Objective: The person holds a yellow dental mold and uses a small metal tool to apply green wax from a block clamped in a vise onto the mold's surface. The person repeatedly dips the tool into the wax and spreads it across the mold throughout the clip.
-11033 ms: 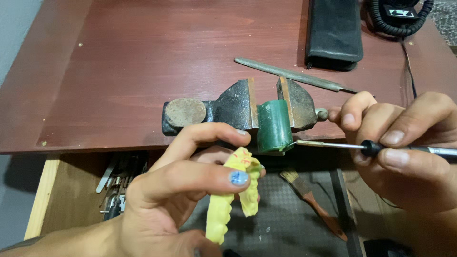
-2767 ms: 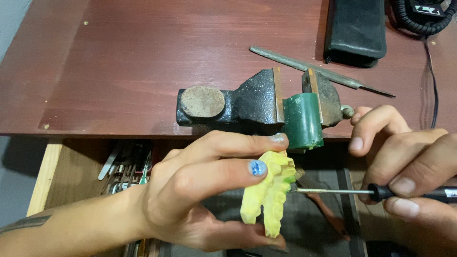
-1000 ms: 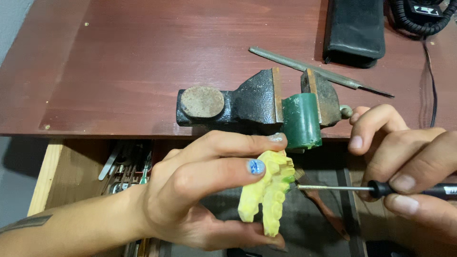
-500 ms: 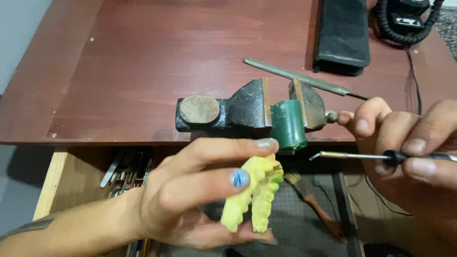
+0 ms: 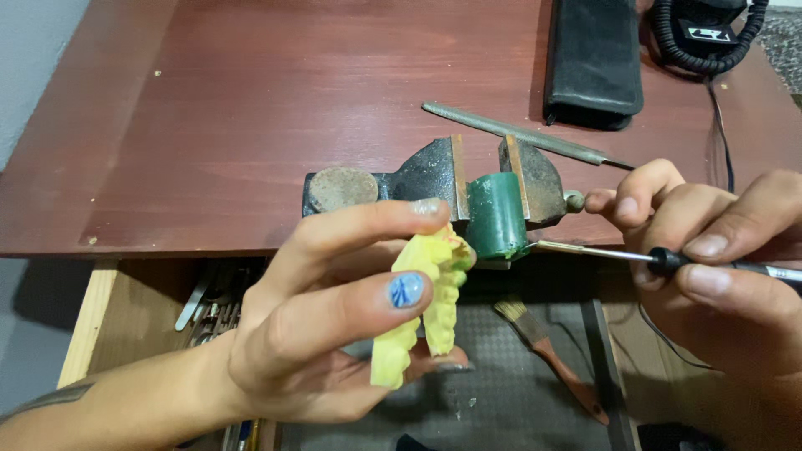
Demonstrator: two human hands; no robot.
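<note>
My left hand (image 5: 334, 326) holds a yellow dental cast (image 5: 426, 309) with rows of moulded teeth, thumb and fingers wrapped around it, just below the desk's front edge. My right hand (image 5: 710, 267) grips a thin metal tool with a black handle (image 5: 610, 255). Its tip touches the lower edge of a green cylinder (image 5: 496, 214). That cylinder is clamped in the jaws of a small dark bench vise (image 5: 434, 179) standing at the front edge of the reddish-brown desk (image 5: 251, 108). The cast's top sits close to the cylinder's left side.
A long metal file (image 5: 518, 134) lies behind the vise. A black case (image 5: 593, 58) and a coiled black cable (image 5: 710, 33) sit at the back right. Below the desk, an open wooden drawer (image 5: 92, 317) holds metal tools; a small brush (image 5: 543, 351) lies on a grey mat.
The tool's tip has moved from beside the cast up to the green cylinder. My left hand has kept hold of the cast and raised it towards the vise.
</note>
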